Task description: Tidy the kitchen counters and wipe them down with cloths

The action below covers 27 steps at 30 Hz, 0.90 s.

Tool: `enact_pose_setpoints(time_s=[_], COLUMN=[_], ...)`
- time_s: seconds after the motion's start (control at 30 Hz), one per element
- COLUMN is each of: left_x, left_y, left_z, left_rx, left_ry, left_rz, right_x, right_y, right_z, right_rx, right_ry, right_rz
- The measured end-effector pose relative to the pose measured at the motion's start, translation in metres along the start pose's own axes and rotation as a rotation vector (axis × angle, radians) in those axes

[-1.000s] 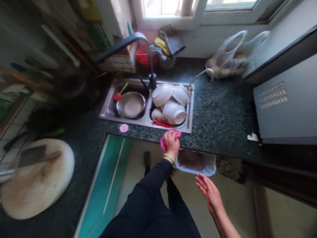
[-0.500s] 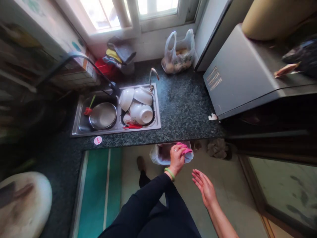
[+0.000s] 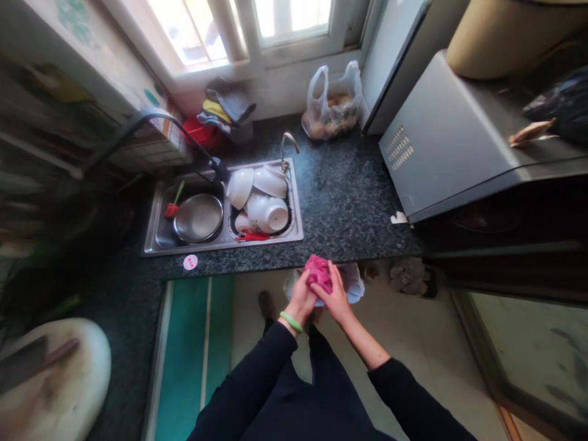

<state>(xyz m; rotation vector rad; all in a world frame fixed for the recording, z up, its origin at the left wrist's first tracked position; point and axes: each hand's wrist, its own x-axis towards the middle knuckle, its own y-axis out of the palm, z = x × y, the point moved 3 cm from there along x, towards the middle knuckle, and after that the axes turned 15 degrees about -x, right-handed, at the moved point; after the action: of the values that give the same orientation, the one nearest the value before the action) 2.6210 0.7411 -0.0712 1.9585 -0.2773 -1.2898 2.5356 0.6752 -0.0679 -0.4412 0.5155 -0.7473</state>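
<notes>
Both of my hands are closed around a crumpled pink cloth [image 3: 318,271], just in front of the counter's edge. My left hand [image 3: 301,297], with a green bangle [image 3: 291,321] at its wrist, grips it from the left. From the right, my right hand [image 3: 337,298] presses its fingers against the cloth. Below them on the floor stands a bin lined with a pale plastic bag [image 3: 354,283], partly hidden by my hands. Whether the pink thing is a rag or a glove I cannot tell.
A double sink [image 3: 220,242] holds a metal pan [image 3: 198,218] and several white bowls [image 3: 269,211]. A plastic bag of food [image 3: 333,107] stands by the window. At right is a grey metal appliance [image 3: 441,135]; at left, a round cutting board [image 3: 87,367] carries a cleaver [image 3: 22,364].
My right hand has come up and left from beside the bin and taken hold of the pink cloth. My left hand has moved left with it.
</notes>
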Motion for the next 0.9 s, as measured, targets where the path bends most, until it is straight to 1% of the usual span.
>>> enact_pose_setpoints(time_s=[0.03,0.07,0.13,0.2,0.23,0.3,0.37,0.43,0.47,0.53,0.57,0.63,0.7,0.77,0.9], left_x=[-0.004,-0.007,-0.013,-0.016,-0.017,-0.015,-0.01,-0.004,-0.002,0.0,0.0,-0.001,-0.004,-0.008,-0.019], left_y=[-0.002,-0.004,-0.009,-0.014,-0.017,-0.02,-0.023,-0.026,-0.027,-0.032,-0.035,-0.04,-0.043,-0.042,-0.035], left_z=[-0.006,-0.015,-0.04,-0.075,-0.095,-0.136,-0.171,-0.194,-0.2,-0.204,-0.202,-0.195,-0.184,-0.171,-0.149], left_rx=[0.019,0.046,0.125,0.241,0.331,0.541,0.701,0.769,0.781,0.798,0.787,0.739,0.694,0.698,0.799], left_ry=[0.048,0.127,0.344,0.553,0.645,0.789,0.87,0.881,0.872,0.859,0.857,0.862,0.874,0.884,0.874], left_rz=[-0.017,-0.04,-0.092,-0.136,-0.158,-0.208,-0.246,-0.249,-0.243,-0.251,-0.27,-0.324,-0.371,-0.387,-0.326], right_x=[0.002,0.003,0.001,0.0,0.002,0.009,0.022,0.039,0.046,0.059,0.063,0.068,0.071,0.075,0.089], right_y=[0.008,0.015,0.027,0.041,0.052,0.082,0.119,0.155,0.17,0.191,0.196,0.195,0.187,0.175,0.147], right_z=[0.012,0.023,0.045,0.071,0.085,0.113,0.137,0.15,0.153,0.152,0.15,0.143,0.137,0.132,0.12], right_rx=[-0.065,-0.123,-0.242,-0.342,-0.371,-0.392,-0.397,-0.409,-0.413,-0.409,-0.398,-0.357,-0.313,-0.283,-0.273], right_ry=[-0.033,-0.064,-0.174,-0.362,-0.469,-0.674,-0.826,-0.883,-0.892,-0.899,-0.905,-0.919,-0.921,-0.904,-0.838], right_rz=[-0.018,-0.033,-0.072,-0.084,-0.064,0.016,0.101,0.148,0.164,0.194,0.205,0.212,0.208,0.195,0.122])
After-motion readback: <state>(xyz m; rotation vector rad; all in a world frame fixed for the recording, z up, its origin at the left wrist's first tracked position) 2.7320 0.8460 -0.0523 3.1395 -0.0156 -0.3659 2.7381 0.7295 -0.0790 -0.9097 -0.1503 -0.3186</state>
